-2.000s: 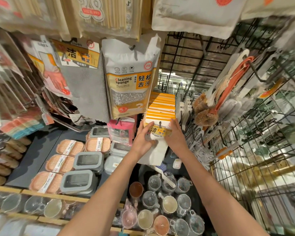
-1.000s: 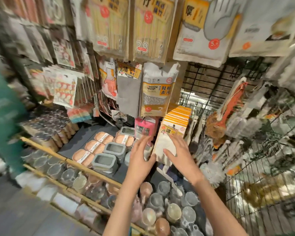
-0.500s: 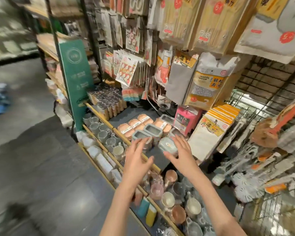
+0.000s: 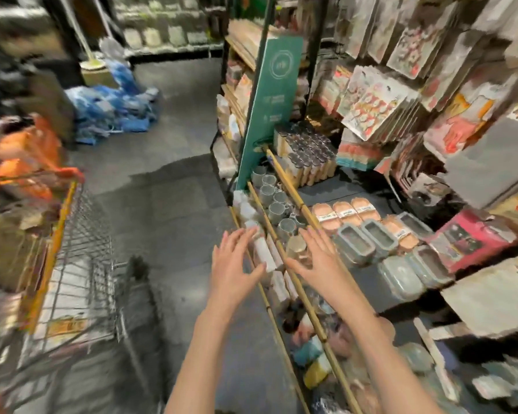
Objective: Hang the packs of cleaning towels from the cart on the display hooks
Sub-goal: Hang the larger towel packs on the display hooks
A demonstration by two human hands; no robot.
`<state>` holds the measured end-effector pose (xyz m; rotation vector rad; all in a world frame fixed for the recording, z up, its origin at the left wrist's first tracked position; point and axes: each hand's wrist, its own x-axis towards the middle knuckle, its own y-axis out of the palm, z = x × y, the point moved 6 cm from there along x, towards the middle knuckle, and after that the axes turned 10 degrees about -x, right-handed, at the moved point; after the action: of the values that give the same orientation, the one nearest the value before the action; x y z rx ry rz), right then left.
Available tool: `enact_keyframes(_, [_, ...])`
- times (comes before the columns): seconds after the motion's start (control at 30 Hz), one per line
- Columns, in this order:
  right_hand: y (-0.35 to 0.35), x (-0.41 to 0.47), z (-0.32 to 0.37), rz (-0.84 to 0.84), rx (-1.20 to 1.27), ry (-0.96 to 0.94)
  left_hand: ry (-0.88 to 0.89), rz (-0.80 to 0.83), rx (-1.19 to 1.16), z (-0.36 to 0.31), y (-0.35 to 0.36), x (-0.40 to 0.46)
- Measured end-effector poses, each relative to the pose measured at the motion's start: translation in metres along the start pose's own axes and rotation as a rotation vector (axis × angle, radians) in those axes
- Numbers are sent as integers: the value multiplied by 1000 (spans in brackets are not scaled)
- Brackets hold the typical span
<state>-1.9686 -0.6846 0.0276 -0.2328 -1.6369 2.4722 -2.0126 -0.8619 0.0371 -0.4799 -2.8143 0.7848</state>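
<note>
My left hand [image 4: 235, 265] and my right hand [image 4: 317, 258] hover side by side in front of me, fingers spread and holding nothing, above the front edge of the low shelf [image 4: 284, 255]. The wire cart [image 4: 72, 264] with an orange rim stands at the left; orange and pale packs lie blurred inside it [image 4: 21, 162]. Packs hang on display hooks [image 4: 371, 103] on the wall at the right. The hung towel packs are out of view.
Cups, jars and lidded boxes [image 4: 353, 243] fill the low shelf. A green sign panel [image 4: 269, 106] stands at the shelf's end. Blue bags [image 4: 111, 109] lie on the grey floor farther back. The aisle floor [image 4: 168, 216] lies between cart and shelf.
The view has swung left, from the hook wall to the aisle and cart. Both hands have let go of the hung towel pack and drawn back, held open and apart.
</note>
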Motion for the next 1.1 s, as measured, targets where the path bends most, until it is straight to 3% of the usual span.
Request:
enact_keyframes(0.47, [103, 97, 225, 136, -53, -345, -167, -263, 57, 130, -191, -6])
enact_keyframes(0.8, [152, 160, 344, 237, -98, -612, -292, -472, 64, 197, -276, 5])
enact_keyframes(1.1, [204, 239, 450, 380, -138, -908, -538, -692, 59, 261, -343, 31])
